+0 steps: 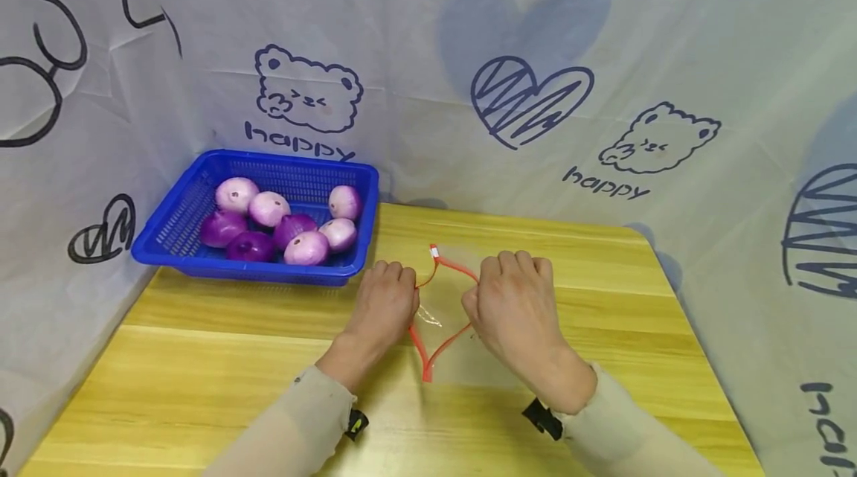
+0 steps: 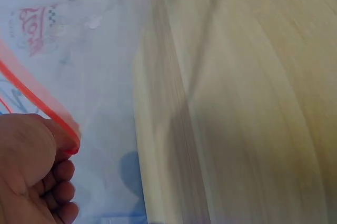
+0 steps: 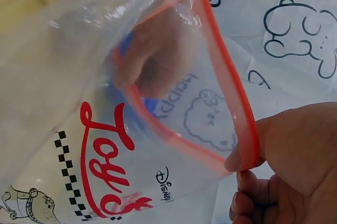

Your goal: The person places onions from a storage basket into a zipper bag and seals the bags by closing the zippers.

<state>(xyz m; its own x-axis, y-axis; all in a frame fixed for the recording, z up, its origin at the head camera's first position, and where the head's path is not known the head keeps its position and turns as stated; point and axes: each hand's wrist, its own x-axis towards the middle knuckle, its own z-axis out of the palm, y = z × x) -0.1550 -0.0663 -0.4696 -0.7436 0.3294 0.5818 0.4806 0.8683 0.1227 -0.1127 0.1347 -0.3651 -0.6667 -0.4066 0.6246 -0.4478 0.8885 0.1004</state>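
Note:
Between the two hands is a clear plastic zip bag (image 3: 63, 87) with a red zip edge and printed lettering. Its mouth is spread into a diamond shape. The left hand (image 1: 384, 302) pinches one side of the red rim (image 2: 37, 98) between thumb and curled fingers. On the opposite side, the right hand (image 1: 518, 309) pinches the rim the same way, its thumb (image 3: 300, 134) over the red strip. A small white-and-red zip slider (image 1: 434, 251) sits at the far corner of the opening. Most of the bag's body is hard to see in the head view.
Left of the hands, a blue plastic basket (image 1: 261, 272) holds several peeled purple onions (image 1: 306, 247). The wood-grain table (image 1: 254, 365) lies beneath everything. A white printed cloth (image 1: 415, 75) hangs behind and along both sides.

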